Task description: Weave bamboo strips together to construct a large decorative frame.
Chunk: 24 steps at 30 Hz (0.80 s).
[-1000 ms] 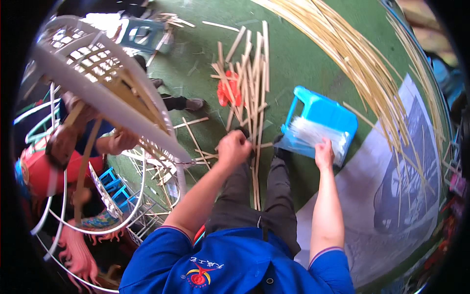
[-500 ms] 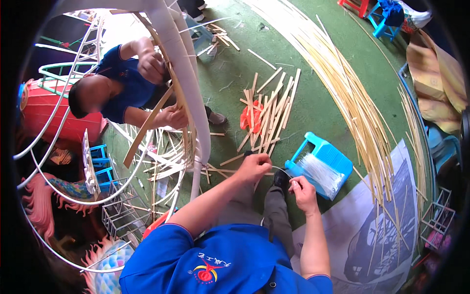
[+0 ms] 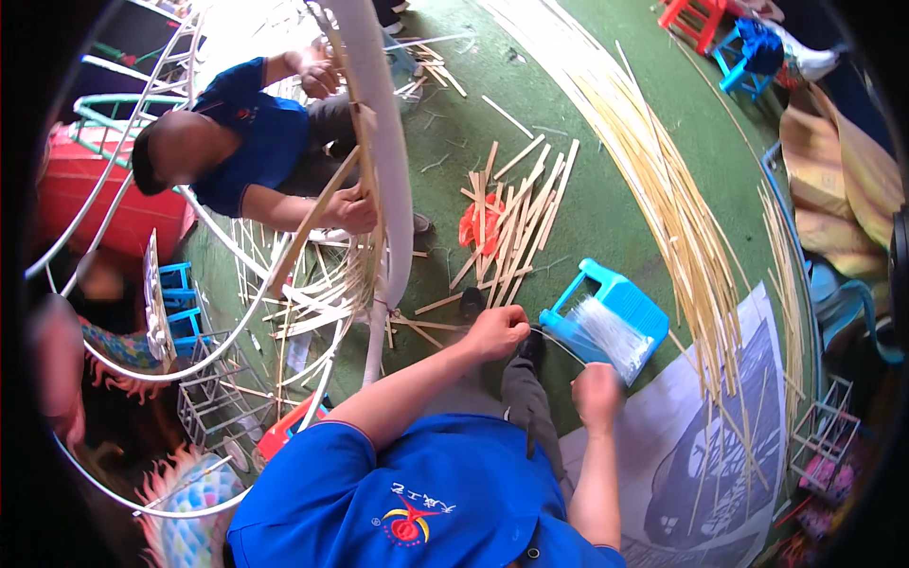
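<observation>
My left hand (image 3: 499, 332) is closed in a pinch on one end of a thin pale strand (image 3: 559, 345), perhaps a plastic tie. That strand slants down to my right hand (image 3: 597, 398), which is curled and somewhat blurred; its fingertips look closed on the other end. Just beyond my hands, a bundle of white translucent strands (image 3: 614, 333) lies on an upturned blue plastic stool (image 3: 620, 293). My dark shoes show below my left hand.
A co-worker (image 3: 251, 142) crouches at left, hands on a white-wrapped curved frame (image 3: 383, 170). Short wooden sticks (image 3: 530, 213) lie on the green floor by a red plastic bag (image 3: 478, 227). Long bamboo strips (image 3: 653, 161) and a printed sheet (image 3: 682, 426) spread at right.
My right hand has dropped lower and turned into a blur, and the strand between my hands slants more. The co-worker's upper hand has shifted up the frame. The whole view has tilted slightly.
</observation>
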Each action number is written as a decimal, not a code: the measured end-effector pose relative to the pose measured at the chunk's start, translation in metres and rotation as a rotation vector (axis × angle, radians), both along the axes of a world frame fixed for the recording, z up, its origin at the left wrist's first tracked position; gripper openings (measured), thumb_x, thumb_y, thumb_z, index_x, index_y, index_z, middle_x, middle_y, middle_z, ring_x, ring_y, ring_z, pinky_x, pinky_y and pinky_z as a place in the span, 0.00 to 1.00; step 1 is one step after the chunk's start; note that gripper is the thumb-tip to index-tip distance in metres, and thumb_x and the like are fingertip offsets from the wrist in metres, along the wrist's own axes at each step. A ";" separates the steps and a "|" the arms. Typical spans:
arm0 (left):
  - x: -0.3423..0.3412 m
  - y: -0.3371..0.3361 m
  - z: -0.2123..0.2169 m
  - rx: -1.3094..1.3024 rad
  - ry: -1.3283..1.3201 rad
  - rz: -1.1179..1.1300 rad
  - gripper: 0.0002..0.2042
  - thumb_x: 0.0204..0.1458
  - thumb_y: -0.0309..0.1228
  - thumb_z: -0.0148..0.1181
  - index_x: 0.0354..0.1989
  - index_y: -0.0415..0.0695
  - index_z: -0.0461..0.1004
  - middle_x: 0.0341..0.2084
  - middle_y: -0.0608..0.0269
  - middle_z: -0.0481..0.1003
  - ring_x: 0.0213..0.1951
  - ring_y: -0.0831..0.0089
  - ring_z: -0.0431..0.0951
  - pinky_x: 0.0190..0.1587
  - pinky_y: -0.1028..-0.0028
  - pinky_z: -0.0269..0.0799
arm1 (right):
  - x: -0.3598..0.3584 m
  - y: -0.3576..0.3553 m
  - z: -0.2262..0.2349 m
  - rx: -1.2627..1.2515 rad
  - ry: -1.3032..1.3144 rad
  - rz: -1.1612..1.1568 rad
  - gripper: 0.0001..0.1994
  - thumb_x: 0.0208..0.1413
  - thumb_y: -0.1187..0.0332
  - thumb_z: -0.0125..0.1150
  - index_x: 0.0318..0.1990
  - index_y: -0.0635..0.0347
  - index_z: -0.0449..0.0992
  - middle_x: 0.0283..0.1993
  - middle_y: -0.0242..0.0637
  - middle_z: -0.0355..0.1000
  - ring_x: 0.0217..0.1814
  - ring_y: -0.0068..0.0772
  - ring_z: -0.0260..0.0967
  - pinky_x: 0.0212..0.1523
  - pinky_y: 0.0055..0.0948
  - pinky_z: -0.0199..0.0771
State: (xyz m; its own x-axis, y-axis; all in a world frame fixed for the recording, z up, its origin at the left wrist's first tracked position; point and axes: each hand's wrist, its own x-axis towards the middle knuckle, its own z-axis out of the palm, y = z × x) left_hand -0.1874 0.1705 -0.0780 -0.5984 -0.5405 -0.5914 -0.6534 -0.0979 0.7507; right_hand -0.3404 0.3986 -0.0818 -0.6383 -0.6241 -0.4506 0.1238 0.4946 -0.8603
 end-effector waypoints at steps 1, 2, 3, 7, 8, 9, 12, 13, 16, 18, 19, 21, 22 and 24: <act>0.000 0.001 0.008 0.018 0.009 0.024 0.12 0.54 0.35 0.59 0.37 0.38 0.79 0.26 0.54 0.79 0.32 0.67 0.80 0.38 0.66 0.75 | -0.002 -0.001 0.001 -0.021 0.015 0.003 0.07 0.69 0.70 0.52 0.44 0.65 0.72 0.27 0.35 0.76 0.23 0.19 0.70 0.24 0.21 0.73; 0.000 0.002 0.019 0.035 0.020 0.048 0.11 0.56 0.33 0.58 0.37 0.37 0.78 0.25 0.57 0.77 0.31 0.72 0.77 0.36 0.68 0.74 | -0.005 -0.003 0.001 -0.037 0.027 0.028 0.07 0.69 0.70 0.52 0.44 0.65 0.72 0.27 0.35 0.76 0.23 0.19 0.70 0.24 0.21 0.73; 0.003 0.003 0.021 -0.011 0.049 0.060 0.11 0.57 0.33 0.58 0.38 0.37 0.78 0.25 0.56 0.78 0.31 0.72 0.77 0.37 0.68 0.74 | -0.009 -0.005 0.004 -0.047 0.017 0.040 0.06 0.69 0.71 0.52 0.44 0.64 0.72 0.28 0.35 0.75 0.23 0.19 0.70 0.24 0.21 0.73; 0.021 -0.002 0.049 -0.049 0.097 0.157 0.11 0.57 0.34 0.59 0.39 0.38 0.78 0.29 0.54 0.80 0.34 0.70 0.80 0.40 0.66 0.75 | -0.025 -0.026 0.005 -0.077 -0.017 0.143 0.06 0.69 0.69 0.54 0.42 0.63 0.72 0.30 0.36 0.75 0.24 0.19 0.70 0.25 0.20 0.74; 0.028 -0.005 0.056 -0.042 0.104 0.195 0.11 0.57 0.34 0.59 0.39 0.38 0.78 0.29 0.53 0.80 0.35 0.68 0.80 0.41 0.66 0.76 | -0.029 -0.034 0.004 -0.080 -0.040 0.181 0.07 0.70 0.68 0.54 0.42 0.62 0.72 0.31 0.37 0.76 0.25 0.19 0.70 0.26 0.20 0.73; 0.036 -0.007 0.061 -0.034 0.111 0.239 0.11 0.57 0.35 0.60 0.39 0.39 0.78 0.30 0.53 0.81 0.35 0.67 0.81 0.41 0.66 0.76 | -0.032 -0.046 0.010 -0.056 -0.038 0.253 0.08 0.70 0.66 0.55 0.41 0.62 0.72 0.32 0.36 0.76 0.26 0.21 0.71 0.27 0.20 0.75; 0.062 -0.012 0.069 -0.222 0.210 0.321 0.10 0.56 0.34 0.60 0.37 0.39 0.78 0.26 0.51 0.80 0.29 0.57 0.81 0.36 0.63 0.75 | -0.035 -0.081 0.019 -0.036 -0.131 0.388 0.08 0.70 0.66 0.54 0.40 0.61 0.72 0.31 0.37 0.75 0.26 0.22 0.72 0.28 0.22 0.77; 0.070 -0.015 0.070 -0.257 0.231 0.344 0.10 0.55 0.34 0.60 0.37 0.39 0.78 0.26 0.51 0.79 0.29 0.57 0.80 0.35 0.63 0.75 | -0.038 -0.092 0.024 -0.020 -0.144 0.477 0.09 0.69 0.66 0.55 0.39 0.61 0.72 0.31 0.37 0.75 0.27 0.24 0.73 0.29 0.24 0.79; 0.093 -0.032 0.074 -0.271 0.260 0.361 0.09 0.55 0.34 0.61 0.36 0.40 0.78 0.26 0.50 0.80 0.30 0.57 0.81 0.35 0.62 0.75 | -0.034 -0.131 0.043 0.012 -0.260 0.493 0.08 0.67 0.66 0.57 0.38 0.61 0.72 0.31 0.37 0.75 0.27 0.26 0.74 0.30 0.27 0.80; 0.110 -0.047 0.078 -0.260 0.267 0.372 0.09 0.54 0.34 0.61 0.36 0.41 0.78 0.27 0.50 0.80 0.31 0.56 0.82 0.35 0.61 0.76 | -0.027 -0.161 0.063 0.036 -0.266 0.534 0.07 0.66 0.66 0.58 0.39 0.60 0.71 0.31 0.37 0.75 0.27 0.27 0.74 0.31 0.28 0.80; 0.118 -0.056 0.079 -0.265 0.272 0.349 0.10 0.55 0.35 0.60 0.36 0.40 0.78 0.28 0.50 0.80 0.32 0.54 0.82 0.37 0.60 0.76 | -0.026 -0.176 0.070 0.028 -0.273 0.551 0.07 0.66 0.67 0.57 0.39 0.60 0.71 0.31 0.37 0.75 0.28 0.27 0.74 0.31 0.28 0.80; 0.130 -0.072 0.085 -0.287 0.298 0.320 0.10 0.55 0.35 0.60 0.36 0.40 0.78 0.28 0.49 0.79 0.33 0.51 0.81 0.39 0.58 0.76 | -0.022 -0.200 0.089 0.025 -0.289 0.557 0.07 0.66 0.67 0.58 0.40 0.62 0.72 0.31 0.39 0.76 0.29 0.27 0.75 0.33 0.27 0.80; 0.136 -0.080 0.085 -0.276 0.310 0.326 0.10 0.55 0.35 0.60 0.36 0.40 0.78 0.28 0.49 0.79 0.33 0.51 0.81 0.39 0.58 0.76 | -0.018 -0.213 0.100 0.024 -0.270 0.567 0.07 0.66 0.67 0.58 0.39 0.62 0.72 0.31 0.39 0.76 0.28 0.27 0.75 0.33 0.27 0.80; 0.147 -0.095 0.085 -0.279 0.373 0.280 0.09 0.55 0.34 0.60 0.35 0.40 0.78 0.29 0.49 0.79 0.33 0.50 0.81 0.39 0.58 0.76 | -0.016 -0.233 0.115 0.040 -0.247 0.589 0.07 0.65 0.67 0.58 0.39 0.62 0.72 0.31 0.39 0.76 0.28 0.29 0.75 0.33 0.28 0.80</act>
